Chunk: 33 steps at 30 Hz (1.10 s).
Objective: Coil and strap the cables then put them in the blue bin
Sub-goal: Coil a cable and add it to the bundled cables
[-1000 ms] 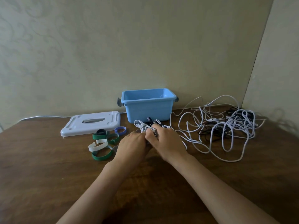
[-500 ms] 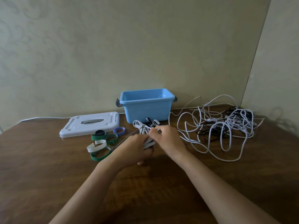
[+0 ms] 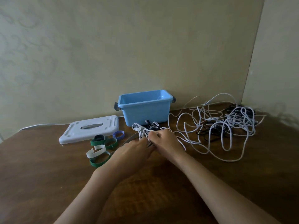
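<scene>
Your left hand (image 3: 135,148) and right hand (image 3: 165,140) meet over the coiled white cable (image 3: 142,130), fingers curled around it, just in front of the blue bin (image 3: 145,109) at the wall. The loose straps (image 3: 102,146) and white lid (image 3: 89,129) lie left; the tangled cables (image 3: 226,126) spread right toward the corner. Bare table (image 3: 40,175) extends toward you.

Plain home corner: wooden table (image 3: 48,183) against bare beige walls (image 3: 129,46).
</scene>
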Each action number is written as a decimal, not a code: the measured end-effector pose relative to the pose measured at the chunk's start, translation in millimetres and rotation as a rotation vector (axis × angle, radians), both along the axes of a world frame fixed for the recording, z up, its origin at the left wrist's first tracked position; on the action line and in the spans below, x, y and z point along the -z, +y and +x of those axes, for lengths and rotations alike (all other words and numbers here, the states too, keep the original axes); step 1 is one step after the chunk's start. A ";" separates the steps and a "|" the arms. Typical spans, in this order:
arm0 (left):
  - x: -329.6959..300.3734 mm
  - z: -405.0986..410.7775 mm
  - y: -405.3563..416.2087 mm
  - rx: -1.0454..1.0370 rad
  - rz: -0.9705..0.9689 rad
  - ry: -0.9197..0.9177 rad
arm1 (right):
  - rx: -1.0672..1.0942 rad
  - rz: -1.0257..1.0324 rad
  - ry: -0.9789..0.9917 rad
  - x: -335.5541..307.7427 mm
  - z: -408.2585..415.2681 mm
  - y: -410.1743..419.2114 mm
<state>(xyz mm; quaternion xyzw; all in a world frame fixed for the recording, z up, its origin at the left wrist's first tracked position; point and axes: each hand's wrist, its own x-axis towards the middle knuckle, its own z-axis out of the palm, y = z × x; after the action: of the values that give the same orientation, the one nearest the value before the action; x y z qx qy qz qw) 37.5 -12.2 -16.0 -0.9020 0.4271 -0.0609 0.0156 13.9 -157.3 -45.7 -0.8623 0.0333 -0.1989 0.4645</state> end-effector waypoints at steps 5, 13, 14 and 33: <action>0.2 1.7 19.8 -0.088 -0.071 0.061 | -0.109 0.010 0.092 -4.5 -5.3 3.7; 11.8 50.3 124.5 -0.328 -0.651 0.127 | -0.085 -0.161 0.108 3.2 -4.1 9.4; 15.4 55.7 130.7 -0.363 -0.671 0.138 | -0.080 -0.205 0.113 2.8 -3.6 11.7; 23.2 86.0 155.4 -0.477 -0.952 0.317 | -0.184 -0.769 0.179 -8.2 111.3 83.6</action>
<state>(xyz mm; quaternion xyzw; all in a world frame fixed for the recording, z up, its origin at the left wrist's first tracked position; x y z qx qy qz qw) 123.5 143.2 -39.2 -0.8792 0.1336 -0.1057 -0.4449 125.2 -73.7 -37.5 -0.9865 -0.0808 -0.0785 0.1191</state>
